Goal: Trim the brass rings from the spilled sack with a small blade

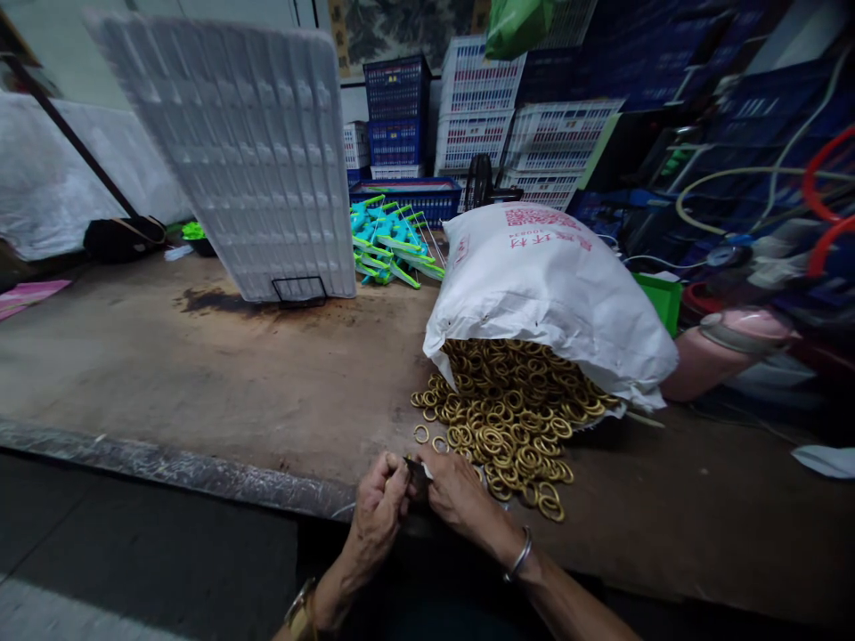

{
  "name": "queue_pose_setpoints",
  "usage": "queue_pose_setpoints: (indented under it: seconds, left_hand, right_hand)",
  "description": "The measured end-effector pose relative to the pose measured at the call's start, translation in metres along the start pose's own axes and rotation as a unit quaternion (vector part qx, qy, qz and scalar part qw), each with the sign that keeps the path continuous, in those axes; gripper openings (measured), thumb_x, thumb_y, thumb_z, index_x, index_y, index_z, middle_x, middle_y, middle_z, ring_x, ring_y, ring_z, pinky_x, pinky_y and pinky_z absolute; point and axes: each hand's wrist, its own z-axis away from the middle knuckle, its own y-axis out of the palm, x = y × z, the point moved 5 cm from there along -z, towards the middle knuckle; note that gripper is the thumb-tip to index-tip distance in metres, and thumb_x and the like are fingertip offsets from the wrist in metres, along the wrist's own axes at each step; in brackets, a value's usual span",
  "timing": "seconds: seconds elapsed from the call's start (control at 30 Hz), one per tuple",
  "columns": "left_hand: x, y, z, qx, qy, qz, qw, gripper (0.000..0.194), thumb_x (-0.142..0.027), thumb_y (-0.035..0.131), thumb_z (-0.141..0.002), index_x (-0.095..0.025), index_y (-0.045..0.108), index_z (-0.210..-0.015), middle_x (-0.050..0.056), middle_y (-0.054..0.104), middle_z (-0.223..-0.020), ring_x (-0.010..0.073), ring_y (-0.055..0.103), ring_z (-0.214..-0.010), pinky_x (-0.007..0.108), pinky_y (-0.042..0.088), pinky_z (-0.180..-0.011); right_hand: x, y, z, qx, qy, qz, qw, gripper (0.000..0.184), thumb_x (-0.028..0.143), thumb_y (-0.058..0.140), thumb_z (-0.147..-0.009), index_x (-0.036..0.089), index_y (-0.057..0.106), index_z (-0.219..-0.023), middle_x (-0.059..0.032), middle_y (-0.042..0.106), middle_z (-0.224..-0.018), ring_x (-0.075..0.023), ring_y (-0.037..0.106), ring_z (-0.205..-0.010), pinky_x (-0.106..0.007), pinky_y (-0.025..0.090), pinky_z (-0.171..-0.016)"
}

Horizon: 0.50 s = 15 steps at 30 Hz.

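Note:
At the table's front edge, my left hand (382, 506) is closed, thumb and fingers pinched on something small that I cannot make out. Beside it, my right hand (462, 495) is closed around a small dark-bladed knife (417, 474), whose blade points towards the left fingertips. Its handle is hidden in my palm. Brass-coloured rings (514, 436) lie in a heap just beyond my right hand, and a few loose ones are close to its fingers. They spill from the mouth of a white woven sack (548, 285) lying on its side.
A ribbed white plastic panel (247, 160) stands upright in a black wire stand (299, 290) on the wooden table (166, 365). Behind are turquoise and green plastic parts (391, 240) and stacked crates (481, 85). To the right are a pink cylinder (725, 352) and red hoses (825, 196).

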Motion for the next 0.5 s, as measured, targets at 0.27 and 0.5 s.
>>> queue_pose_setpoints:
  seconds: [0.27, 0.5]
  left_hand:
    - [0.000, -0.008, 0.024, 0.024, -0.035, 0.053, 0.998, 0.030, -0.046, 0.051, -0.078, -0.018, 0.044, -0.069, -0.006, 0.045, -0.052, 0.0024, 0.028, -0.034, 0.015, 0.021, -0.031]
    - [-0.001, -0.014, 0.021, 0.001, -0.099, 0.223, 0.970, 0.025, -0.039, 0.059, -0.074, -0.015, 0.050, -0.073, 0.003, 0.060, -0.076, 0.0048, 0.041, -0.046, 0.016, 0.029, -0.036]
  right_hand:
    - [-0.008, -0.003, -0.018, -0.030, 0.065, 0.101, 0.992, 0.025, 0.006, 0.037, -0.075, 0.017, 0.051, -0.091, -0.0052, 0.062, -0.073, -0.0158, 0.056, -0.064, -0.027, 0.025, -0.055]
    - [-0.017, -0.007, -0.029, -0.103, 0.091, 0.156, 0.978, 0.021, 0.026, 0.044, -0.081, 0.018, 0.047, -0.101, -0.0089, 0.056, -0.094, -0.0214, 0.055, -0.078, -0.030, 0.033, -0.063]
